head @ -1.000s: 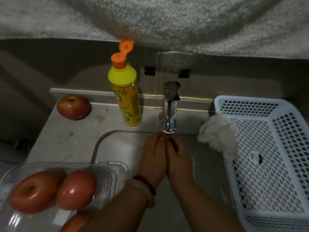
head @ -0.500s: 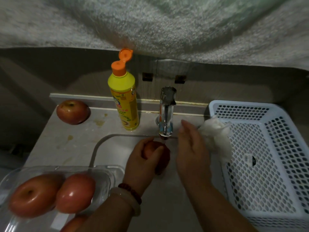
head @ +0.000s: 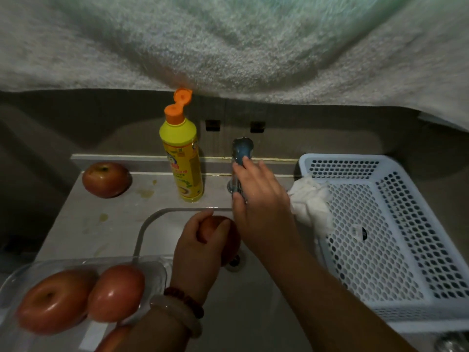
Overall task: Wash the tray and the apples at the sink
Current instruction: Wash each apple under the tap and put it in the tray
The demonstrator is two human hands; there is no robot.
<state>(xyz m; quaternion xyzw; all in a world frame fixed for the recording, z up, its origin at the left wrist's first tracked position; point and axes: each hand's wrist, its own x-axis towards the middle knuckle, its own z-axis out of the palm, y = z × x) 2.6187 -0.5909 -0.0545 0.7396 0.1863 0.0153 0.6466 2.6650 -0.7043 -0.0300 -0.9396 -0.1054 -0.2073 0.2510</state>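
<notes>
A: Where are your hands?

B: Your left hand (head: 200, 246) curls round a red apple (head: 229, 240) over the sink (head: 253, 301), just above the drain (head: 236, 261). The apple is round, so no long axis shows, and your fingers hide its stem end. Your right hand (head: 261, 199) reaches up to the tap (head: 241, 158), fingertips on its shiny metal lever, thumb beside the spout; I cannot tell whether the fingers wrap it or only press.

A: What has changed?

B: A second ago both your hands were together under the spout, rubbing the apple. Half a second ago the right hand had lifted away, fingers spread. Now it is at the tap and your left holds the apple alone.

A: And the tray?

B: The clear tray (head: 157, 265), a rounded rectangle, sits at the near left with its long side running left to right, one corner over the sink's edge. Two glossy apples (head: 76, 298) lie in it, touching; the left one turns its stem dimple up. Another apple (head: 106, 182) rests on the pale stone worktop (head: 83, 224) at the far left, dimple up.

A: What else?

B: A yellow plastic soap bottle (head: 184, 162) stands upright left of the tap, orange flip cap open. A white perforated basket (head: 396, 237) sits to the right, a crumpled white cloth (head: 311, 203) draped over its near corner.
</notes>
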